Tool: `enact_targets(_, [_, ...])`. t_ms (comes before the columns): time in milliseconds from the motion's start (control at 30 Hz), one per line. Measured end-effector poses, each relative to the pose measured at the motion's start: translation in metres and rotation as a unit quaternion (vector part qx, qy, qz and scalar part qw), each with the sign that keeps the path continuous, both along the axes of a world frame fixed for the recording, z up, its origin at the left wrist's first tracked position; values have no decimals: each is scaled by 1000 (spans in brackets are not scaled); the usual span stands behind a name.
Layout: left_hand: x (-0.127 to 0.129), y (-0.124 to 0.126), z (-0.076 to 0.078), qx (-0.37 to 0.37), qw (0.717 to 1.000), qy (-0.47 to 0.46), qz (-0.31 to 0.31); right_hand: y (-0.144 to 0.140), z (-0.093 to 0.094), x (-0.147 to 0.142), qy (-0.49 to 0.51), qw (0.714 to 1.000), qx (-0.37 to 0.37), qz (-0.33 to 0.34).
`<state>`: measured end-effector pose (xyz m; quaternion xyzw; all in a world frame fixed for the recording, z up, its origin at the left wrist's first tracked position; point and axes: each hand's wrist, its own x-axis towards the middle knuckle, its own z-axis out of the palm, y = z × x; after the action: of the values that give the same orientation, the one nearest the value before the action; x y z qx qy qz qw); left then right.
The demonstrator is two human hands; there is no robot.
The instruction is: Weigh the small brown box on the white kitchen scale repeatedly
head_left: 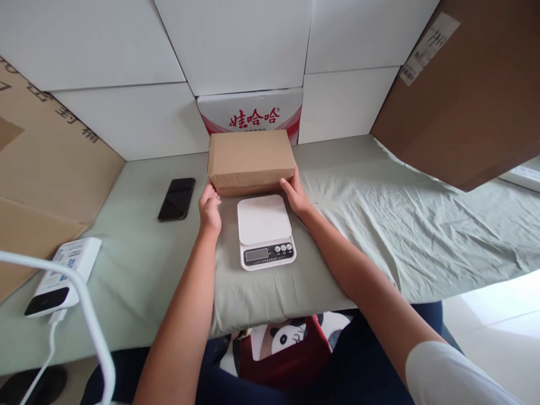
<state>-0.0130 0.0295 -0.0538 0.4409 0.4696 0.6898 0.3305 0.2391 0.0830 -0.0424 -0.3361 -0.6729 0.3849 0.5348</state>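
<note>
Right, the table [379, 214] w/ its grey-green cloth is carrying a cardboard box [250, 160] just behind the white scale [265, 230]. Left hand [210, 209] & right hand [296, 195] are gripping the box's lower corners, fingers curled on its sides. Risk, imo: the box is overhanging the scale pan and could be tipping off, since it's wider; phone [176, 198] is lying left of the scale.

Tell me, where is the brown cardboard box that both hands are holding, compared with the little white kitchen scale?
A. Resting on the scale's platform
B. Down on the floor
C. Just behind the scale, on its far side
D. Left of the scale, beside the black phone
C: the cardboard box sits beyond the scale, whose platform is bare, with the left hand and right hand at its near corners.
</note>
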Motion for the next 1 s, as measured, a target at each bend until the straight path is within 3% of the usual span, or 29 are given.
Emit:
enact_targets(100, [9, -12, 7, 37, 999, -23, -7, -7, 5, 1, -17, 998, 42, -35])
enact_targets(200, [26, -35, 11, 61, 997, -29, 34, -22, 12, 10, -54, 994, 88, -37])
enact_targets(367, [55, -88, 2, 79, 991, -29, 104, -74, 13, 33, -88, 989, 114, -23])
enact_targets(533, [61, -127, -5, 86, 991, -5, 98, -117, 5, 49, -103, 989, 99, -41])
enact_targets(1000, [63, -141, 6, 31, 999, 37, 25, -128, 27, 50, -37, 998, 6, -57])
